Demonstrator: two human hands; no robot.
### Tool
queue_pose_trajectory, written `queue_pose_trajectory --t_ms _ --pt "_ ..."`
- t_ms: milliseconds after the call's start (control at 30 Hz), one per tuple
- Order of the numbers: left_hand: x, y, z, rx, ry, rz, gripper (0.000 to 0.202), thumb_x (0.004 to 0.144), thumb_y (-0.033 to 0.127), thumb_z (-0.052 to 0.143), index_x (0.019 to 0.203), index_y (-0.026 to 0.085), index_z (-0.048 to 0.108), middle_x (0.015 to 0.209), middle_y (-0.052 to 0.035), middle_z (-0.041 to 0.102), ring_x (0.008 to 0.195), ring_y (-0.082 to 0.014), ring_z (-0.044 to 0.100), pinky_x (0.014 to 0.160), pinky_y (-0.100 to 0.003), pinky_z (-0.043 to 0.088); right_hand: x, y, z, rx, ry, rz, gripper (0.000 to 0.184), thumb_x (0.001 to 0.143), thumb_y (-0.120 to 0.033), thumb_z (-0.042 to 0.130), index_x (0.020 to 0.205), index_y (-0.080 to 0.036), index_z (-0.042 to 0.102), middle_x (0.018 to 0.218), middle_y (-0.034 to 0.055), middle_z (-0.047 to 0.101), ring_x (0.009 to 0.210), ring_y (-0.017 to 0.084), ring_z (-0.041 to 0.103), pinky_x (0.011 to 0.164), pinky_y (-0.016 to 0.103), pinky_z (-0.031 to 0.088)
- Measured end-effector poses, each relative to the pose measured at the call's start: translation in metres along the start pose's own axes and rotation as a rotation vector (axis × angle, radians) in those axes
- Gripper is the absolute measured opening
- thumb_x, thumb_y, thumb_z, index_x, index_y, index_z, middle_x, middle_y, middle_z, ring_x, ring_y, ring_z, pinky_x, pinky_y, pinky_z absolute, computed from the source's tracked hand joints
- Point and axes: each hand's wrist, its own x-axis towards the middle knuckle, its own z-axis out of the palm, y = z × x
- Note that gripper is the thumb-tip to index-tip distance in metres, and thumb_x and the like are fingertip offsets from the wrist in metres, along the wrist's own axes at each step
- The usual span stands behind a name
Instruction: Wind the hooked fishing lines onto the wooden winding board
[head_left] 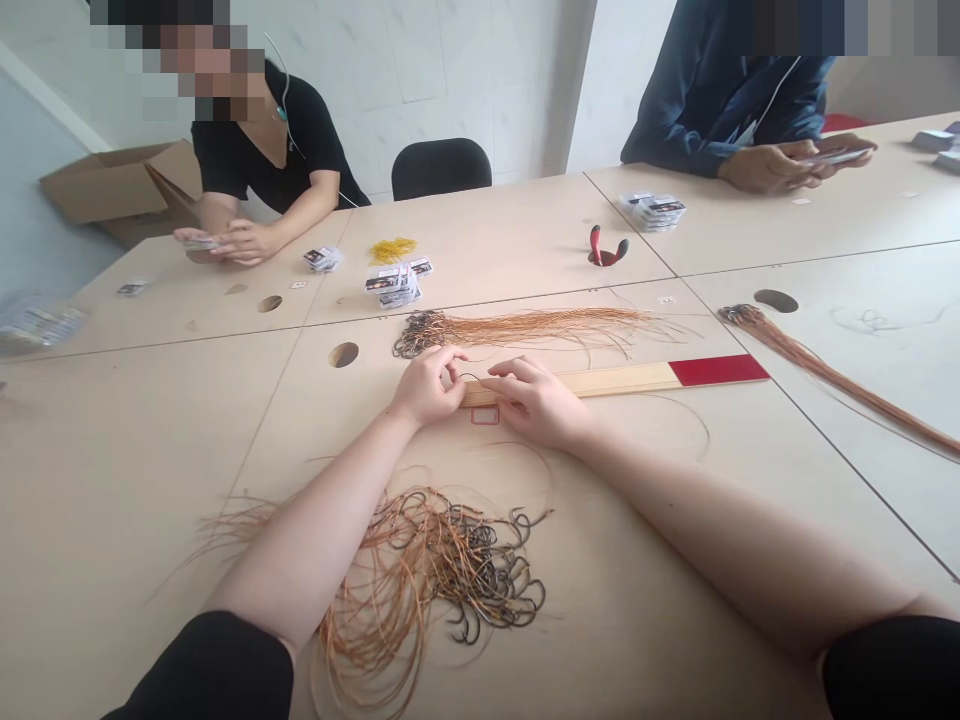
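Over the near end of a flat wooden strip (619,381), my two hands are close together. My left hand (431,388) is closed in a pinch at one end of a dark, curved fishing hook (471,377). On its other side, my right hand (536,398) has its fingertips closed at the orange fishing line by the hook; the exact grip is partly hidden. Nearer to me lies a tangled pile of hooks (491,560) with orange lines (390,590). Behind my hands, a bundle of hooked lines (525,325) is laid out straight.
The strip ends in red (718,370) at right. Another line bundle (832,375) lies further right. Across the table are red-and-black pliers (607,250) in a hole, small packs (396,283) and yellow pieces (391,249). Two people sit opposite, their hands (244,242) holding items.
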Motion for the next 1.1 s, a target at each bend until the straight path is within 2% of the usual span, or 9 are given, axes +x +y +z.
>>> queue_pose_trajectory --t_ms 267,567,933,1100 --pt "0.0007 0.0035 -0.0014 0.022 -0.106 -0.095 0.029 0.062 0.011 0.052 0.089 0.017 0.062 0.057 0.0032 0.056 0.058 -0.0137 0.051 0.059 -0.025 0.040 -0.0010 0.0026 -0.0001 -0.089 -0.057 0.030 0.029 0.080 -0.010 0.047 0.101 -0.017 0.066 0.110 0.0123 0.055 0.102 0.022 0.046 0.089 0.038 0.046" --pt "-0.0001 0.0050 -0.0026 -0.025 -0.140 -0.156 0.030 0.062 0.013 0.052 0.090 0.017 0.062 0.057 0.0041 0.057 0.050 -0.0105 0.049 0.055 -0.023 0.040 -0.0010 0.0018 -0.0021 -0.124 -0.101 0.031 0.026 0.082 -0.012 0.047 0.097 -0.018 0.067 0.109 0.0121 0.054 0.104 0.023 0.046 0.089 0.037 0.045" --pt "-0.0010 0.0040 -0.0027 -0.052 -0.158 -0.158 0.031 0.063 0.014 0.051 0.091 0.017 0.062 0.057 0.0040 0.056 0.050 -0.0104 0.050 0.055 -0.023 0.040 -0.0007 0.0015 -0.0024 -0.129 -0.123 0.039 0.025 0.085 -0.015 0.047 0.099 -0.018 0.067 0.109 0.0125 0.055 0.104 0.023 0.046 0.089 0.037 0.045" --pt "-0.0012 0.0021 -0.0014 -0.059 -0.132 -0.174 0.030 0.063 0.015 0.050 0.091 0.017 0.062 0.056 0.0042 0.055 0.049 -0.0104 0.049 0.054 -0.023 0.040 0.0006 -0.0018 -0.0051 -0.182 -0.188 0.069 0.029 0.089 -0.026 0.047 0.113 -0.021 0.062 0.117 0.0131 0.054 0.109 0.025 0.045 0.088 0.041 0.044"
